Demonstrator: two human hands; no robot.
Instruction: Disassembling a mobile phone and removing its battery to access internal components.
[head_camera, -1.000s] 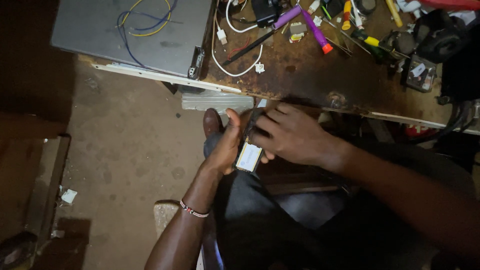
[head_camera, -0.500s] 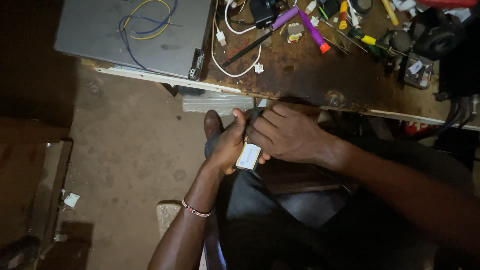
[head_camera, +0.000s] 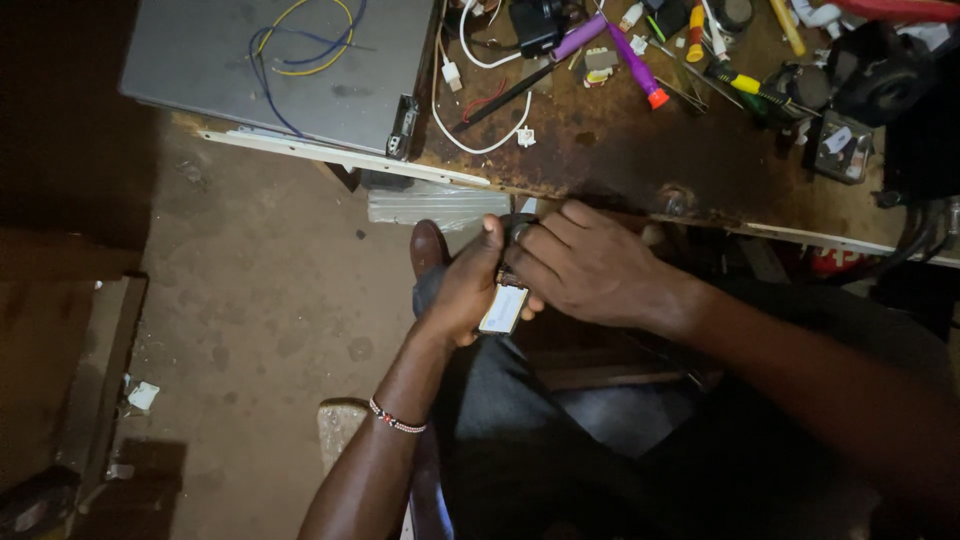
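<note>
White small device (head_camera: 503, 308) clamped in my left hand (head_camera: 462, 290) fingers; right hand (head_camera: 590, 265) fingers pinch its top edge, mid-prying I judge; next needs steady grip.

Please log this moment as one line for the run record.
left hand: grips small white-faced device | right hand: fingers on its top end | position: over lap, below workbench edge

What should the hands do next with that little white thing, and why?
Probably hold steady and let the right hand press or pull gently. The left hand grips the small white block from below, and the right hand's fingers cover its top end, above the lap, clear of the cluttered workbench.
</note>
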